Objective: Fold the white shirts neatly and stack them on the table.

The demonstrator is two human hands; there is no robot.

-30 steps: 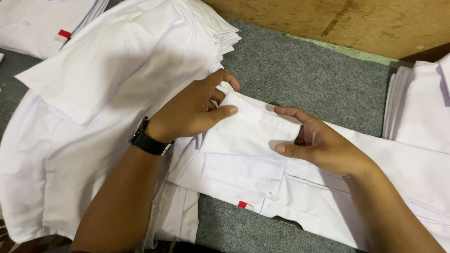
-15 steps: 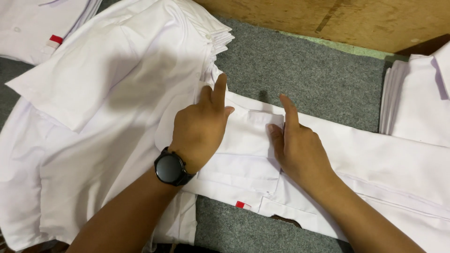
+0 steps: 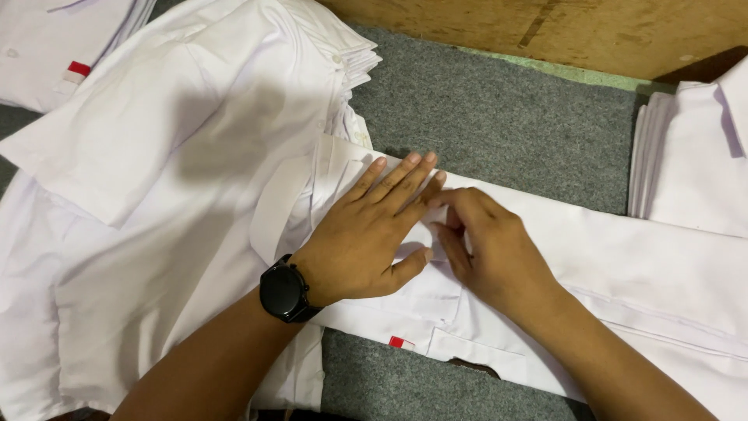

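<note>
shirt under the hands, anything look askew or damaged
Nothing stands out. The folded white shirt lies flat on the grey mat, with the left hand and right hand pressing on it. No stains or tears show; the shirt pile beside it looks loose but ordinary.

My arms are bare to the elbow, no sleeves showing; on my left wrist sits a black wristwatch [image 3: 285, 291] with a round dark face and a matte black strap; my left hand [image 3: 366, 238] and right hand [image 3: 491, 249] wear no rings or gloves.
</note>
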